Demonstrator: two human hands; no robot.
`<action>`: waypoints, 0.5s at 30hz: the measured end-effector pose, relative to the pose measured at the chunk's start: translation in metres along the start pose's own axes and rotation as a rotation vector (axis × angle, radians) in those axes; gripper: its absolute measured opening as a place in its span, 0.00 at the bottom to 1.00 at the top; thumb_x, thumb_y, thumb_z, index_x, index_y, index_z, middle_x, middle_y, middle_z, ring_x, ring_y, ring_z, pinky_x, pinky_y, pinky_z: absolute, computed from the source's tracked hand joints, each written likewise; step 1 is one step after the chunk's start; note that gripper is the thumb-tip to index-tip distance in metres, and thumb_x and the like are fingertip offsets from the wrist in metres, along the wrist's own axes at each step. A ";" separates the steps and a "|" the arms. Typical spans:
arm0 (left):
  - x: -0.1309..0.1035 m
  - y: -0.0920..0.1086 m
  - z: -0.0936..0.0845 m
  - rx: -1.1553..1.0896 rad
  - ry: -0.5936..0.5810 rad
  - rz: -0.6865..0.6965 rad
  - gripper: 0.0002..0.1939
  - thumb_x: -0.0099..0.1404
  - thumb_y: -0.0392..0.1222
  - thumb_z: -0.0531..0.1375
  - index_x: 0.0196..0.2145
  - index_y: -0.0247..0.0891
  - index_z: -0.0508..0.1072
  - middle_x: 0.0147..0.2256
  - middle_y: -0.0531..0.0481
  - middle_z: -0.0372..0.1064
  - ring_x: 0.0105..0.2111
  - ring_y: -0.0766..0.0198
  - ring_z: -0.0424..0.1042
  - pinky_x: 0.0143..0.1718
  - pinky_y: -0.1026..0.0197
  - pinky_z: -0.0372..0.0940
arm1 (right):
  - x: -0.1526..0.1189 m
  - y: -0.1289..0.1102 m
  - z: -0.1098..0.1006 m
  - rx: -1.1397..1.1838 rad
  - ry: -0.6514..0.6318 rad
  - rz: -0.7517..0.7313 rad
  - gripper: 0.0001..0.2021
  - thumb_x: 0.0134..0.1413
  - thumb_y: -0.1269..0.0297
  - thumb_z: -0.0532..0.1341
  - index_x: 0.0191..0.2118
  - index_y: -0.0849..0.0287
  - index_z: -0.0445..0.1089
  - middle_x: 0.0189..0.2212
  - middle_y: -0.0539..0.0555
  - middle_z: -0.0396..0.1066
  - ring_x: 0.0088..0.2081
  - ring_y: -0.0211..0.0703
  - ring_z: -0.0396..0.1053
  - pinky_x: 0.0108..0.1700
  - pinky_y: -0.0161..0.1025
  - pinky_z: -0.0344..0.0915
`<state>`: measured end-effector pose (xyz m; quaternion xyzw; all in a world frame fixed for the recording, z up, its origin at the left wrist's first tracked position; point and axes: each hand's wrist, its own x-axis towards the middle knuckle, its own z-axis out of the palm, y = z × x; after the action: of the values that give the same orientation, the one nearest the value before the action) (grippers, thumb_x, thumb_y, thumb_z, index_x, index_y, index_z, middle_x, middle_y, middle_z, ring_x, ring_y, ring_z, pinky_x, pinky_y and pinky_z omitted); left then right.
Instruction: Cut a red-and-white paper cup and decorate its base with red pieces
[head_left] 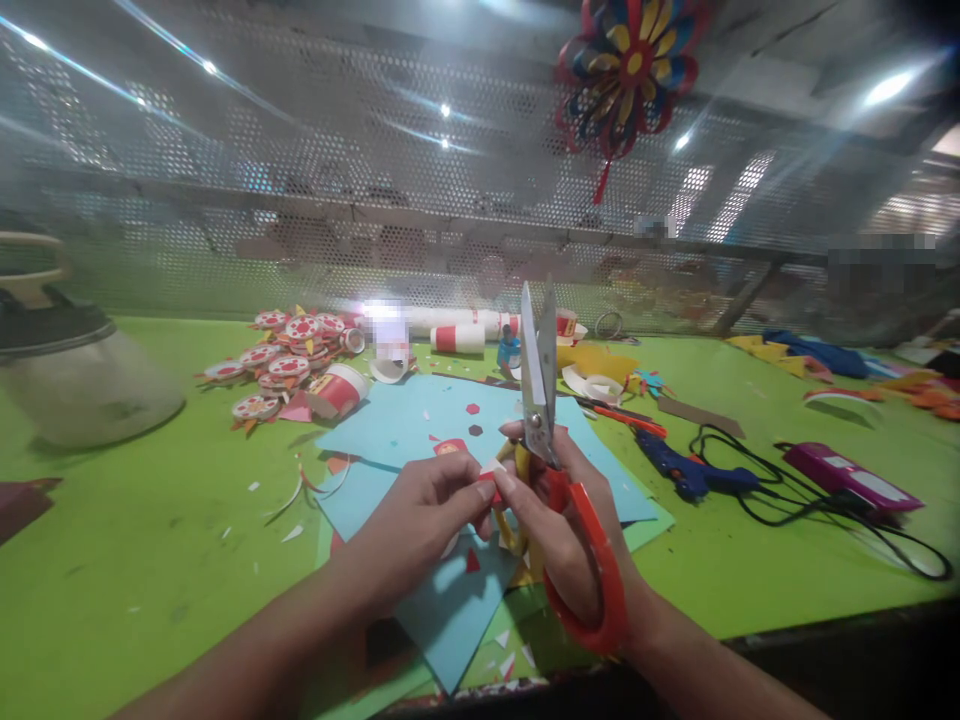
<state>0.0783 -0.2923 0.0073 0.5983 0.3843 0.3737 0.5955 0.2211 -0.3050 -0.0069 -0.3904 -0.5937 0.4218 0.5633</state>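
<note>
My left hand (442, 490) pinches a small red and white paper piece (491, 478) over the middle of the table. My right hand (570, 520) has the orange-handled scissors (609, 570) looped round it, their blades pointing up and slightly parted. The thumb and finger of that same hand also touch the paper piece. Beneath both hands lie light blue paper sheets (420, 420), with small red scraps such as a red triangle (472, 561) on them. Some yellow material behind the right fingers is partly hidden.
Left of the sheets are a pile of red and white paper discs (289, 365) and a paper cup (339, 390). A blue glue gun (690, 470) and a purple box with cable (851, 478) lie right. A large jar (90, 380) stands far left. A perforated screen (337, 220) rises behind.
</note>
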 end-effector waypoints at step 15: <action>-0.005 0.002 -0.013 -0.149 0.287 0.249 0.13 0.63 0.45 0.58 0.24 0.36 0.67 0.22 0.53 0.63 0.25 0.67 0.61 0.31 0.62 0.56 | -0.027 -0.012 -0.032 -0.411 -0.225 0.044 0.20 0.57 0.43 0.51 0.41 0.53 0.67 0.25 0.50 0.66 0.25 0.40 0.63 0.27 0.35 0.61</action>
<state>0.0642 -0.2917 0.0094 0.5360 0.3596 0.5533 0.5265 0.2544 -0.3320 -0.0042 -0.4603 -0.7175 0.3448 0.3930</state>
